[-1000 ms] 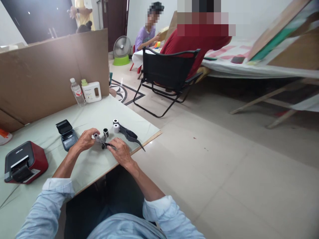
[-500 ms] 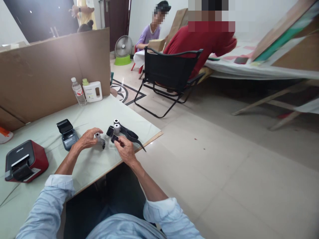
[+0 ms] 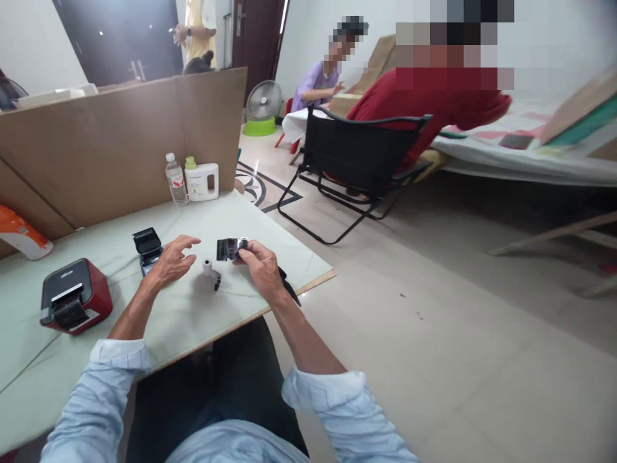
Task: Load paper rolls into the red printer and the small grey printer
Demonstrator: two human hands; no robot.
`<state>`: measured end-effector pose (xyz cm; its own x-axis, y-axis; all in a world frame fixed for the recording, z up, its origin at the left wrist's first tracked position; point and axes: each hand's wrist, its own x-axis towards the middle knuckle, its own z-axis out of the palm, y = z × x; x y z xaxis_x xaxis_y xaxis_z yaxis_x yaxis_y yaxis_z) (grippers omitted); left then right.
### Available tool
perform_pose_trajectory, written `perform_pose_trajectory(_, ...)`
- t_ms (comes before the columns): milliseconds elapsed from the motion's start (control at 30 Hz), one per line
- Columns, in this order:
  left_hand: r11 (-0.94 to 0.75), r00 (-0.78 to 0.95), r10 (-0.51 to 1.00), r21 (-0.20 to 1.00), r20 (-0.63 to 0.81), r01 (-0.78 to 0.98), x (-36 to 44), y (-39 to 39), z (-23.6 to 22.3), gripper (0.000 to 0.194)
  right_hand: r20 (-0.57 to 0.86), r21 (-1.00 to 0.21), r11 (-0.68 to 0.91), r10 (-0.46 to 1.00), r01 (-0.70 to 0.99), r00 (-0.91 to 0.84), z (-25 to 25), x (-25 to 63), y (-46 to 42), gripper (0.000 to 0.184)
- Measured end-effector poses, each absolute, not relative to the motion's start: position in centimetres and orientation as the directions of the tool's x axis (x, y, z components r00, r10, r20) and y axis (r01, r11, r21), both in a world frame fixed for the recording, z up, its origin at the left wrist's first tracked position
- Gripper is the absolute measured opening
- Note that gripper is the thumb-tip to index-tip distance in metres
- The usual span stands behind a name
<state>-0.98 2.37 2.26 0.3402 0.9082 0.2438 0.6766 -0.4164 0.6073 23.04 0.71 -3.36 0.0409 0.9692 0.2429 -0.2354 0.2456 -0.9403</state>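
My right hand [image 3: 263, 269] pinches a shiny black strip [image 3: 228, 249] just over the table; it looks like film or thin plastic, and I cannot tell its exact kind. Apart from it, my left hand [image 3: 174, 262] is held with fingers spread and nothing in them. Between the hands, on the tabletop, lies a small white paper roll [image 3: 207, 267] with a loose end that finishes in black. Behind my left hand a small grey-blue printer [image 3: 147, 247] stands with its dark lid up, partly covered. A black strap-like piece [image 3: 290, 287] shows beyond my right wrist.
A red and black label printer [image 3: 77, 296] sits at the left. Near a cardboard screen [image 3: 144, 138] stand a water bottle [image 3: 176, 183] and a white jug [image 3: 202, 182]. The table edge [image 3: 308, 278] is close to my right. Beyond, a person in red sits on a black chair [image 3: 361, 151].
My right hand has raised the black strip off the table. My left hand has moved away from the white roll, its fingers spreading. The whole view has turned somewhat left.
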Motion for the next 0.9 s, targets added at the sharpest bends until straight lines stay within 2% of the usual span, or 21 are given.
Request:
perform_pose_trajectory(167,-0.269,0.335,0.933,0.877,0.133,0.399,-2.4,0.3,2.4,0.058,0.223,-0.883,0.124,0.959,-0.452,-0.172,-1.9,20.9,0.3,0.026)
perform_pose_trajectory(267,-0.162,0.372,0.927,0.949,0.052,0.27,-3.1,-1.1,2.0,0.055,0.21,-0.868,0.049,0.938,-0.494,-0.276,-1.8,19.3,0.1,0.026)
perform_pose_trajectory(467,-0.054,0.246,0.969,0.99,0.02,0.129,-4.9,-3.2,1.0,0.057,0.166,-0.872,-0.028,0.923,-0.489,-0.348,-2.2,17.1,-0.4,0.03)
perform_pose_trajectory(633,-0.054,0.119,0.992,0.993,0.042,0.103,-6.4,-4.2,0.4,0.056,0.162,-0.888,-0.032,0.913,-0.46,-0.375,-2.5,16.1,-1.1,0.037)
perform_pose_trajectory(800,-0.029,0.096,0.995,0.992,0.017,0.125,-7.2,-5.6,0.4,0.057,0.161,-0.933,-0.023,0.866,-0.359,-0.473,-2.8,15.3,-2.2,0.039)
perform_pose_trajectory(900,0.006,0.08,0.997,0.996,-0.013,0.091,-7.2,-6.5,0.4,0.06,0.122,-0.922,-0.079,0.87,-0.38,-0.477,-2.9,14.8,-2.8,0.04)
